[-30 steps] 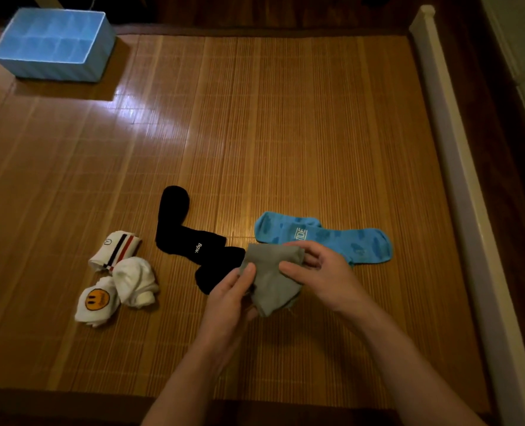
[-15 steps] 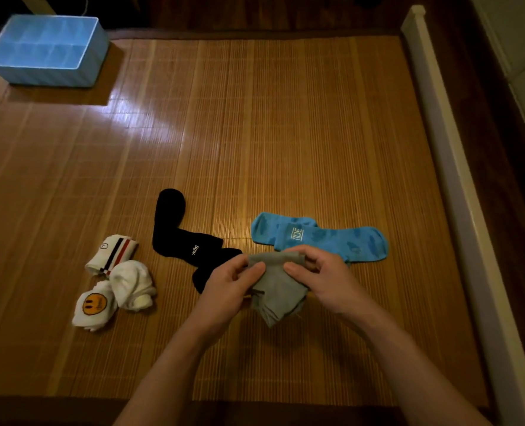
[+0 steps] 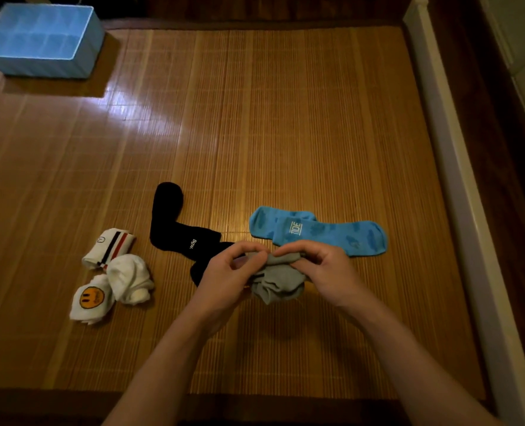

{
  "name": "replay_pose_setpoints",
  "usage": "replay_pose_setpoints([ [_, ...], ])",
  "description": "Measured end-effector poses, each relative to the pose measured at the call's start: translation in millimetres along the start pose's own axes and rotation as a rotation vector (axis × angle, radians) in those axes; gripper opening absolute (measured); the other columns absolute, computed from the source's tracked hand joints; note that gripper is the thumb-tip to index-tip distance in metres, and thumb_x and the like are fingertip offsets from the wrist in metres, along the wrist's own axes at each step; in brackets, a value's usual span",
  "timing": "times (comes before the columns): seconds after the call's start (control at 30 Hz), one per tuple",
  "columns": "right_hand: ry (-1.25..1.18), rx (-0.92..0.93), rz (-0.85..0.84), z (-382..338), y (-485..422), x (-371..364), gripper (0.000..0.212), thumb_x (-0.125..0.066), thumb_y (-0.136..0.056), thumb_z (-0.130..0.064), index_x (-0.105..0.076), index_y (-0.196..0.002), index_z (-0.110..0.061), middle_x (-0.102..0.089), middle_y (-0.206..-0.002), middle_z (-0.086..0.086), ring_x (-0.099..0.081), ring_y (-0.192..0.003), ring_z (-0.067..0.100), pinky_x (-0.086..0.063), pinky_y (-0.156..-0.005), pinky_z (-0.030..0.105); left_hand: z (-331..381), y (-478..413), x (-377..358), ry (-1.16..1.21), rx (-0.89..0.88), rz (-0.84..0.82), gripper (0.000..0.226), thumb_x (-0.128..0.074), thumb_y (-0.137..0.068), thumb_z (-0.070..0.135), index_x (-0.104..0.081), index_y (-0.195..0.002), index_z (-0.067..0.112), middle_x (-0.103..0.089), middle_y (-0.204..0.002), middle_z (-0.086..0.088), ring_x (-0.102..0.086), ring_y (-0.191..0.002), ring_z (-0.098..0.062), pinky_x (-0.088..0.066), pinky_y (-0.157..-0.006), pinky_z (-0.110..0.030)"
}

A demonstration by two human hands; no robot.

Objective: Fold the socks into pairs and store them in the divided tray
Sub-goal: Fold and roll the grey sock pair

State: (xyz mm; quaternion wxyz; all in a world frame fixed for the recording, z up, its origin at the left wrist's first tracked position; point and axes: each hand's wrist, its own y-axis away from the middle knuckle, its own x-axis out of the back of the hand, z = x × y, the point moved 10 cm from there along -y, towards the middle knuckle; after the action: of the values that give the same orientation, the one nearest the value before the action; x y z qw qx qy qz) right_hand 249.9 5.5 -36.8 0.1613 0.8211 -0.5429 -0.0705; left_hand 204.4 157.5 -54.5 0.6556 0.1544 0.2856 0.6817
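Both hands, left hand [image 3: 224, 272] and right hand [image 3: 319, 265], pinch the grey socks [image 3: 278, 279] between them, bundle bunched, near front of mat [image 3: 285, 118]. Tray [image 3: 39, 41] far back-left, well apart; left hand is nearer.

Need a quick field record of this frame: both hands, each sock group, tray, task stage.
left grip: pinches grey socks at the top edge
right grip: pinches the same top edge
black socks: flat on mat, unfolded, one end hidden behind the left grip
blue socks: flat, unfolded, just beyond the right grip
white socks: three folded bundles, clustered at left
tray: far left corner, no socks visible inside
stage: grey pair mid-fold, nothing stored
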Motion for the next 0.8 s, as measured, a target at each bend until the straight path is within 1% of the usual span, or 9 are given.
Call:
replay_pose_setpoints([
  [0.07,-0.006,-0.051,-0.03,2.1,-2.1,0.4,0.032,-0.061,-0.093,-0.002,-0.078,-0.095,-0.029,-0.075,-0.101,-0.011,-0.071,-0.099,0.007,-0.058,-0.082,0.025,2.7,-1.8,2.7,-0.024,-0.035,0.019,0.014,-0.069,-0.093,0.018,-0.073,-0.106,0.019,-0.076,-0.107,-0.006,-0.075,-0.099,-0.025,-0.064,-0.077,-0.039],
  [0.17,-0.014,-0.075,-0.076,-2.7,-4.6,0.6,0.01,-0.069,-0.093,-0.017,-0.074,-0.098,-0.024,-0.074,-0.098,-0.004,-0.071,-0.094,0.009,-0.058,-0.075,0.024,15.8,-1.3,2.3,-0.116,-0.127,0.001,0.018,-0.068,-0.093,0.006,-0.073,-0.109,0.013,-0.075,-0.109,-0.003,-0.074,-0.102,-0.02,-0.062,-0.076,-0.031],
  [0.27,0.066,-0.084,-0.1,-5.5,-6.6,1.3,0.031,-0.074,-0.09,-0.019,-0.068,-0.12,-0.026,-0.072,-0.105,-0.002,-0.071,-0.099,0.011,-0.06,-0.087,0.033,27.5,1.8,1.0,-0.154,-0.191,-0.031,0.02,-0.068,-0.093,0.003,-0.071,-0.111,0.012,-0.074,-0.106,0.008,-0.073,-0.101,-0.013,-0.06,-0.074,-0.026],
  [0.37,0.292,-0.012,-0.099,-18.9,-7.7,0.5,0.026,-0.073,-0.091,-0.021,-0.072,-0.116,-0.024,-0.073,-0.104,-0.008,-0.068,-0.099,0.005,-0.058,-0.09,0.032,24.2,3.5,3.2,-0.098,-0.136,-0.052,0.025,-0.07,-0.092,0.006,-0.068,-0.116,0.011,-0.075,-0.105,0.003,-0.074,-0.1,-0.017,-0.06,-0.074,-0.026],
  [0.43,0.34,0.054,-0.057,-28.8,-6.1,-0.1,0.023,-0.073,-0.091,-0.02,-0.073,-0.113,-0.028,-0.072,-0.102,-0.012,-0.066,-0.098,0.001,-0.056,-0.087,0.028,14.0,5.0,3.9,0.015,-0.004,-0.057,0.031,-0.072,-0.09,0.02,-0.067,-0.12,0.012,-0.076,-0.106,-0.006,-0.075,-0.1,-0.022,-0.06,-0.075,-0.026],
  [0.53,0.377,0.166,-0.003,-39.7,0.1,-7.8,0.025,-0.073,-0.09,-0.017,-0.073,-0.114,-0.027,-0.07,-0.102,-0.013,-0.065,-0.098,0.001,-0.055,-0.085,0.025,3.0,7.6,7.7,0.087,0.125,-0.065,0.042,-0.068,-0.087,0.041,-0.074,-0.112,0.008,-0.076,-0.108,-0.015,-0.075,-0.101,-0.027,-0.062,-0.078,-0.033],
  [0.63,0.396,0.257,0.026,-45.1,6.4,-17.4,0.025,-0.073,-0.09,-0.013,-0.075,-0.112,-0.024,-0.07,-0.1,-0.01,-0.065,-0.096,0.004,-0.053,-0.084,0.024,3.0,10.5,13.0,0.098,0.139,-0.094,0.038,-0.071,-0.088,0.037,-0.075,-0.111,0.007,-0.075,-0.111,-0.017,-0.074,-0.104,-0.028,-0.062,-0.081,-0.035],
  [0.7,0.403,0.283,0.027,-45.2,8.9,-23.4,0.026,-0.073,-0.089,-0.011,-0.076,-0.112,-0.022,-0.07,-0.101,-0.011,-0.065,-0.098,0.005,-0.053,-0.086,0.024,5.4,11.5,19.5,0.035,0.118,-0.092,0.033,-0.076,-0.084,0.031,-0.076,-0.11,0.011,-0.076,-0.11,-0.013,-0.074,-0.103,-0.027,-0.062,-0.083,-0.036],
  [0.8,0.384,0.227,-0.025,-36.5,5.4,-27.8,0.026,-0.076,-0.087,-0.014,-0.075,-0.11,-0.025,-0.069,-0.103,-0.014,-0.065,-0.101,0.004,-0.055,-0.087,0.026,13.4,9.5,26.0,-0.136,0.017,-0.09,0.028,-0.079,-0.085,0.019,-0.074,-0.112,0.013,-0.077,-0.106,-0.007,-0.075,-0.099,-0.022,-0.061,-0.08,-0.031],
])
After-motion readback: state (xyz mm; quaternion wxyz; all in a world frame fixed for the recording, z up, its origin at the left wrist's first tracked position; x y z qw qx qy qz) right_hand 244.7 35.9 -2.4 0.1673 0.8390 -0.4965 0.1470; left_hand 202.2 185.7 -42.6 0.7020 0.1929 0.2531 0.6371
